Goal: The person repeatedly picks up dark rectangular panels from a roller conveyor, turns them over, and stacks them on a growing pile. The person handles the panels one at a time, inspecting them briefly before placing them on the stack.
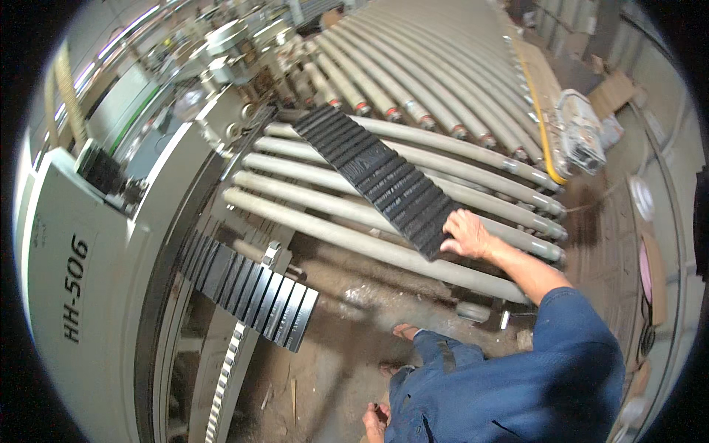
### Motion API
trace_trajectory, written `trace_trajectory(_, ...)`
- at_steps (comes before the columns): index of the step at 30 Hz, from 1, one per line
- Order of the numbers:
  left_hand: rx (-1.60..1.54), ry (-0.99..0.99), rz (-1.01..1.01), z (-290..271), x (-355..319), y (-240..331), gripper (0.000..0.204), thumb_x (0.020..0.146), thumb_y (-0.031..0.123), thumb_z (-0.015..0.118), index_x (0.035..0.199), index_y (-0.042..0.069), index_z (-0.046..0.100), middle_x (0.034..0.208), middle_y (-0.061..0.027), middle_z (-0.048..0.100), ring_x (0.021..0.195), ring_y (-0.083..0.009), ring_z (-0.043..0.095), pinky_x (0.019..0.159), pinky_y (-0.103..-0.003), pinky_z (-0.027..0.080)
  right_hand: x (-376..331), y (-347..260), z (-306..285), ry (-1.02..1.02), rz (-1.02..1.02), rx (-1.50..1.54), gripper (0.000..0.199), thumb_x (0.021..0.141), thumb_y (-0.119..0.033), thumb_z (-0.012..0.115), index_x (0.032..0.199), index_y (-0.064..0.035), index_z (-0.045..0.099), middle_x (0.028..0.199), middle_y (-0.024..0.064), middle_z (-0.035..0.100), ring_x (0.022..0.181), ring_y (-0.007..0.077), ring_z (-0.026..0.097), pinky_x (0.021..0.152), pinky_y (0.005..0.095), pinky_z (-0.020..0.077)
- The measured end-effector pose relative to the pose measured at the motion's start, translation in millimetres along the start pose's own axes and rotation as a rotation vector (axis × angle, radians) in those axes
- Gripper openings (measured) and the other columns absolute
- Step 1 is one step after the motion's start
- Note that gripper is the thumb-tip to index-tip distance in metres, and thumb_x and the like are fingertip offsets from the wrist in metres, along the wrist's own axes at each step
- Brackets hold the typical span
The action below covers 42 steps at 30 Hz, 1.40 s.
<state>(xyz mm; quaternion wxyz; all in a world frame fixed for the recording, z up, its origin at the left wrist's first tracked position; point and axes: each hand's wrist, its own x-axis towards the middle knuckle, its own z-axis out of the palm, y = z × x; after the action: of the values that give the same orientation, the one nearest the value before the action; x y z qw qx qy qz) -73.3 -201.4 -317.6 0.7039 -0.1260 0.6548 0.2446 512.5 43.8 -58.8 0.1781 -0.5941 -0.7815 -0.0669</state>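
Blue shirt (517, 384) nearest, curled right fingers (455, 224) grip slats (384, 177).

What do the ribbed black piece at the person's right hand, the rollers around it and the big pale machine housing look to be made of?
Ribbed black piece: probably rubber or plastic, semi-glossy, judging by streaky highlights.
Rollers: likely metal tubes, though plastic is possible; smooth, dull grey-beige.
Machine housing: probably painted metal, given its smooth, even off-white panels.

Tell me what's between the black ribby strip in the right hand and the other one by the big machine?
In the head view, pale rollers and some floor lie between the held strip and the other strip.
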Motion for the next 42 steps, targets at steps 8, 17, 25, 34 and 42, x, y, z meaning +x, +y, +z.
trace_trajectory(8, 0.267, 0.064, 0.107, -22, 47, 65, 0.037, 0.100, 0.038, 0.047, 0.093, 0.003, 0.055, 0.068, -0.0156, 0.060, 0.056, -0.0315, 0.059, 0.045, -0.044, 0.048, -101, -134, -14, 0.109, 0.365, -0.237, 0.047, 0.072, -0.051, 0.073, 0.086, -0.0089, 0.057, 0.084, 0.0100, 0.049, 0.079, 0.0288, 0.049, 0.070, 0.0418, 0.0401)
trace_trajectory(17, 0.174, -0.100, 0.310, 5, 48, 161, 0.032, 0.103, 0.035, 0.045, 0.106, 0.004, 0.050, 0.078, -0.0128, 0.059, 0.069, -0.0302, 0.061, 0.058, -0.042, 0.047, -79, -154, 3, 0.242, 0.513, -0.181, 0.042, 0.075, -0.047, 0.073, 0.079, -0.0085, 0.056, 0.081, 0.0089, 0.050, 0.079, 0.0287, 0.050, 0.069, 0.0423, 0.0417)
trace_trajectory(25, 0.241, -0.116, 0.131, 0, 36, 107, 0.035, 0.100, 0.034, 0.048, 0.100, 0.000, 0.055, 0.081, -0.0135, 0.060, 0.065, -0.0281, 0.058, 0.056, -0.043, 0.048, -84, -151, 0, 0.288, 0.496, 0.028, 0.029, 0.074, -0.030, 0.077, 0.082, -0.0080, 0.061, 0.084, 0.0082, 0.055, 0.085, 0.0295, 0.055, 0.074, 0.0428, 0.0440)
trace_trajectory(34, 0.526, 0.194, 0.314, 41, -45, 64, 0.051, 0.093, 0.043, 0.059, 0.115, -0.002, 0.066, 0.111, -0.0162, 0.068, 0.102, -0.0282, 0.063, 0.089, -0.039, 0.048, -11, -141, 11, 0.221, 0.409, 0.217, 0.026, 0.076, -0.029, 0.076, 0.080, -0.0068, 0.063, 0.081, 0.0111, 0.060, 0.078, 0.0306, 0.062, 0.072, 0.0429, 0.0488)
trace_trajectory(42, -0.077, 0.180, 0.301, 25, -26, 50, 0.034, 0.101, 0.033, 0.050, 0.101, 0.000, 0.054, 0.084, -0.0138, 0.063, 0.066, -0.0266, 0.060, 0.054, -0.039, 0.049, 151, -51, 73, 0.126, 0.128, 0.199, 0.052, 0.079, -0.031, 0.072, 0.121, -0.0032, 0.056, 0.122, 0.0173, 0.055, 0.114, 0.0361, 0.054, 0.096, 0.0465, 0.0440)
